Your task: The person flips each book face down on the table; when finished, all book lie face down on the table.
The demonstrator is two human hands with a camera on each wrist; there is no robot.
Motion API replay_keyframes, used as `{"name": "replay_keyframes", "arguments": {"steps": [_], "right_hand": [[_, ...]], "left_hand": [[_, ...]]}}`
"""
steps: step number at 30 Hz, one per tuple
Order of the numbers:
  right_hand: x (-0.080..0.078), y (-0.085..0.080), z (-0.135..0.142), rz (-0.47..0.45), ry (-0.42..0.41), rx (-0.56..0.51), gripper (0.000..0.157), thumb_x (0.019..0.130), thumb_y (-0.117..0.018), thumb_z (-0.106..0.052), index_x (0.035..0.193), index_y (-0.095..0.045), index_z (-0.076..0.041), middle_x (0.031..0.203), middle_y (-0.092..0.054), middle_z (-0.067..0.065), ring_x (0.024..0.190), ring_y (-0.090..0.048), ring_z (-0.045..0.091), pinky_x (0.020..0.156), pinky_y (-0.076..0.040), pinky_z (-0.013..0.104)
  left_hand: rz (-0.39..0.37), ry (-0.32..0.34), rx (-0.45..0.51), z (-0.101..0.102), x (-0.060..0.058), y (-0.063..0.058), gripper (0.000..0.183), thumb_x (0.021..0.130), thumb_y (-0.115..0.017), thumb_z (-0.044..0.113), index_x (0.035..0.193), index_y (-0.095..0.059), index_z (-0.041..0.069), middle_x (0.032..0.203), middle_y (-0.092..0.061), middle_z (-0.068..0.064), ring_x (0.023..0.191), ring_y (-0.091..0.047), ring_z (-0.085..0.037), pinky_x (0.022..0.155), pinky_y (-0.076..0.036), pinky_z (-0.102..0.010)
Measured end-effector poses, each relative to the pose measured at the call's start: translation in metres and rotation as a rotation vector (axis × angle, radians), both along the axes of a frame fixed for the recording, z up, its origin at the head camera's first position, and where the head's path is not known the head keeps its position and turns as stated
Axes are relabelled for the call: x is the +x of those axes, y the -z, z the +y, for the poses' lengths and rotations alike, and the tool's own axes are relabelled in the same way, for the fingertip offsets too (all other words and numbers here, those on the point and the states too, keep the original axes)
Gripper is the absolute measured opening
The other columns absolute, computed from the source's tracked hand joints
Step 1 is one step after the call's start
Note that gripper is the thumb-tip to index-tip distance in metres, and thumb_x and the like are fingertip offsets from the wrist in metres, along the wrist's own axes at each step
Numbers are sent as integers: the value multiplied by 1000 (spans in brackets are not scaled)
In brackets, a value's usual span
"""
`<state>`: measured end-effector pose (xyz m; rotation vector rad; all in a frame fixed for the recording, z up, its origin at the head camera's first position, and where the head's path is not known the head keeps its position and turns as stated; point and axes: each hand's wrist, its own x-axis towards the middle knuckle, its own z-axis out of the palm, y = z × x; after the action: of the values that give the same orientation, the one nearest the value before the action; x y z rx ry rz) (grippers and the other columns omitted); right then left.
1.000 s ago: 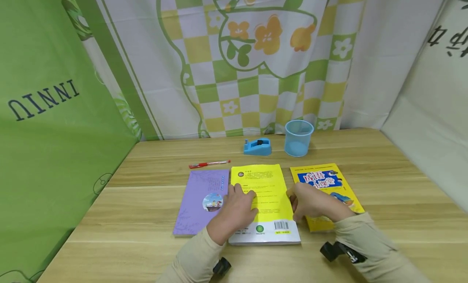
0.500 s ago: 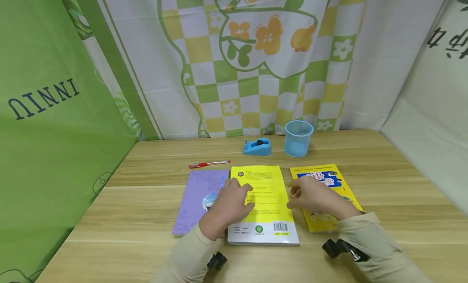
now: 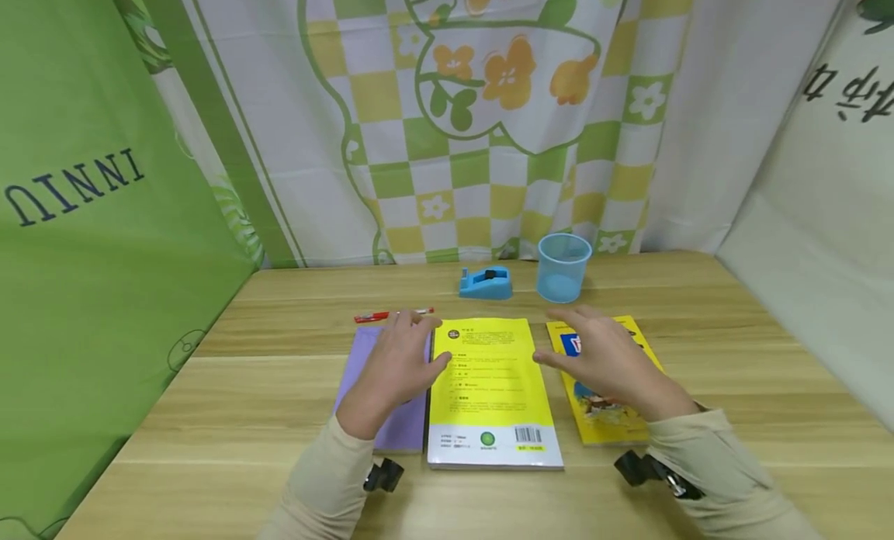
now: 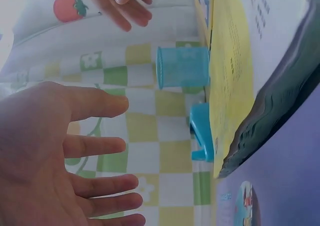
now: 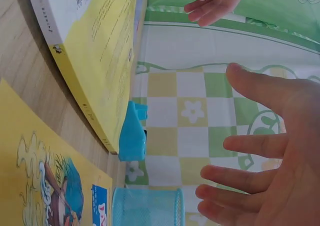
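In the head view a thick yellow-and-white book (image 3: 492,392) lies between two others. My left hand (image 3: 393,361) hovers over the purple book (image 3: 405,427) on its left, fingers spread and holding nothing. Over the yellow book with a blue title panel (image 3: 604,424) is my right hand (image 3: 615,361), also raised with fingers apart. Both wrist views show the palms off the books: the left hand (image 4: 65,156) stands away from the thick book's edge, and the right hand (image 5: 270,161) grips nothing.
A red pen (image 3: 373,317) lies behind the purple book, partly behind my left fingers. Farther back stand a blue tape dispenser (image 3: 486,283) and a translucent blue cup (image 3: 563,268). Patterned curtain (image 3: 447,175) hangs behind the wooden table (image 3: 230,416).
Both hands have come off the thick book. The left hand moved left over the purple book, and the right hand lifted and spread its fingers. The books stay in about the same places.
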<state>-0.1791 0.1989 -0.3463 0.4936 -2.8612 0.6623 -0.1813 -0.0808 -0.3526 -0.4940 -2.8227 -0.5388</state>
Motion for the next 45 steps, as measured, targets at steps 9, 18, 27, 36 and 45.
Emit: {"name": "replay_keyframes", "arguments": {"steps": [9,18,27,36,45], "right_hand": [[-3,-1,13,25,-10,72,86,79,-86,-41,146,-50,-1,144,-51,29,131,-48,49,104,-43,64],[-1,-2,39,-10,14,101,92,77,-86,-44,150,-46,-4,147,-48,29,134,-45,50,105,-41,67],[7,-2,74,-94,67,145,94,79,-82,-50,150,-44,-3,149,-42,33,135,-40,55,103,-38,71],[15,4,102,-94,80,180,93,80,-81,-51,148,-45,1,146,-44,35,132,-42,56,101,-39,72],[17,12,120,-104,91,164,90,79,-82,-49,149,-46,-6,146,-47,32,131,-45,55,100,-40,72]], "left_hand": [[-22,91,-46,26,4,7,52,90,-74,32,132,-62,5,132,-56,-23,126,-50,-40,102,-46,-56],[-115,169,-180,83,9,14,60,92,-69,45,142,-56,14,139,-54,-16,128,-49,-31,104,-48,-49],[-170,197,-177,120,5,14,63,91,-70,46,144,-55,15,137,-54,-13,122,-49,-28,103,-47,-45],[-225,215,-164,149,1,23,65,89,-72,48,143,-56,16,138,-56,-10,122,-49,-27,105,-47,-44],[-255,219,-166,165,0,27,64,89,-73,48,142,-57,15,132,-56,-10,118,-47,-24,101,-48,-41]]}}
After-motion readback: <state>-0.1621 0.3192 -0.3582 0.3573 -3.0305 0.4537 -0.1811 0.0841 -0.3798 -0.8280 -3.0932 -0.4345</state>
